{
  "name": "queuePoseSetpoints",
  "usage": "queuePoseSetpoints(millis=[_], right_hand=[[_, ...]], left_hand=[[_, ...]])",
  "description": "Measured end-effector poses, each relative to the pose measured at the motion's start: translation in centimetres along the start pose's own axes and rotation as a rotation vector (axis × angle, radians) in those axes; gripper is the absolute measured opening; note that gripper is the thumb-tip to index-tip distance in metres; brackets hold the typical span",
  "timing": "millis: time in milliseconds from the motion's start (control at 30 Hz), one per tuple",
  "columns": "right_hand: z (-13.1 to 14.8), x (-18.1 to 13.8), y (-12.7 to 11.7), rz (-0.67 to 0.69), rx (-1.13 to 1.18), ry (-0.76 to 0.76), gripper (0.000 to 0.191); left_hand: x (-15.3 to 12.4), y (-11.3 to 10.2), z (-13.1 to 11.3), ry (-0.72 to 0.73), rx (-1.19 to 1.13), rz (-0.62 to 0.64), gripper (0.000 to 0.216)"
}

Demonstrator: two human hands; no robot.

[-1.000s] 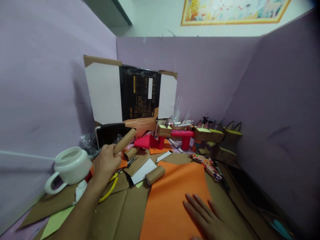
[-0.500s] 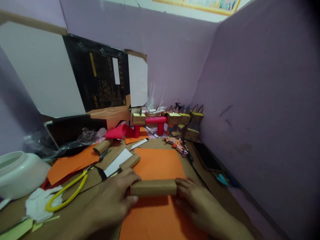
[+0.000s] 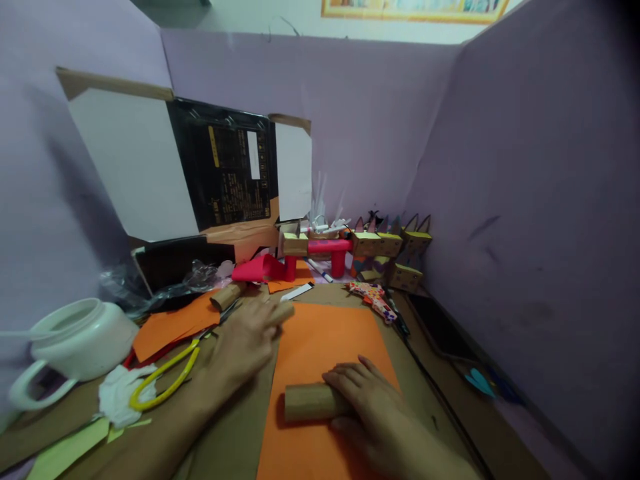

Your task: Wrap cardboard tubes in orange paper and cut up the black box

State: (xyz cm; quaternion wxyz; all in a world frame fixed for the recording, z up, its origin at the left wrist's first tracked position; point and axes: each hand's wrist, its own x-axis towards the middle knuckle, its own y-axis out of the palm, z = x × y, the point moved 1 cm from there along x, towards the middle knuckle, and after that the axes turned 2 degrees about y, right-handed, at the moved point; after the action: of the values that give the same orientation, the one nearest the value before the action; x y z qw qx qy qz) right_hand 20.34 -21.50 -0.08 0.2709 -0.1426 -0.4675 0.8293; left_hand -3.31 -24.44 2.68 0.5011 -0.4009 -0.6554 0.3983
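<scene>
A brown cardboard tube (image 3: 307, 403) lies across an orange paper sheet (image 3: 335, 333). My right hand (image 3: 363, 403) is closed over its right end, with the thumb below and the fingers on top. Farther off to the left, my left hand (image 3: 245, 340) has its fingers around a shorter cardboard tube (image 3: 281, 313) beside the sheet's left edge. Slightly blurred, this hand hides most of that short tube. Left of my left hand are scissors with yellow handles (image 3: 167, 381).
A white ceramic pot (image 3: 83, 340) stands at the left, near crumpled white tissue (image 3: 120, 397) and orange paper scraps (image 3: 175, 327). Another cardboard tube (image 3: 227, 297) lies farther back. A patterned glue gun (image 3: 373, 300) and a dark phone (image 3: 440, 327) lie at the right.
My left hand has left the tube on the orange sheet and moved up to the short tube. My right hand has moved further over the first tube. The camera view has shifted.
</scene>
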Motion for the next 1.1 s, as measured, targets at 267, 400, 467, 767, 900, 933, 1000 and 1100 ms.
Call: queuePoseSetpoints(millis=[267,400,467,767,900,933,1000,1100], right_hand=[[-0.4,0.1,0.7,-0.036,-0.016,0.015,0.042],[-0.3,-0.2,0.7,-0.032,-0.027,0.012,0.052],[-0.2,-0.4,0.4,-0.009,-0.032,0.022,0.060],[-0.9,-1.1,1.3,-0.064,-0.040,-0.020,0.046],[-1.1,-1.2,1.4,-0.079,-0.020,-0.060,0.045],[-1.1,-1.2,1.3,-0.074,-0.014,-0.068,0.046],[-1.2,-1.3,1.3,-0.067,-0.005,-0.075,0.046],[-1.3,-1.4,1.4,-0.086,0.007,-0.079,0.045]], left_hand=[[2.5,-1.3,10.4,-0.301,0.091,-0.187,0.037],[2.4,-0.8,10.5,-0.295,0.066,-0.246,0.031],[2.2,-0.8,8.5,-0.273,0.036,-0.284,0.029],[5.8,5.2,-3.8,0.204,-0.059,0.345,0.028],[8.4,5.5,-4.7,0.118,0.059,0.514,0.029],[8.7,5.4,-4.8,0.098,0.073,0.552,0.029],[9.0,5.2,-4.9,0.085,0.082,0.605,0.028],[9.1,5.1,-4.9,0.100,0.067,0.588,0.031]])
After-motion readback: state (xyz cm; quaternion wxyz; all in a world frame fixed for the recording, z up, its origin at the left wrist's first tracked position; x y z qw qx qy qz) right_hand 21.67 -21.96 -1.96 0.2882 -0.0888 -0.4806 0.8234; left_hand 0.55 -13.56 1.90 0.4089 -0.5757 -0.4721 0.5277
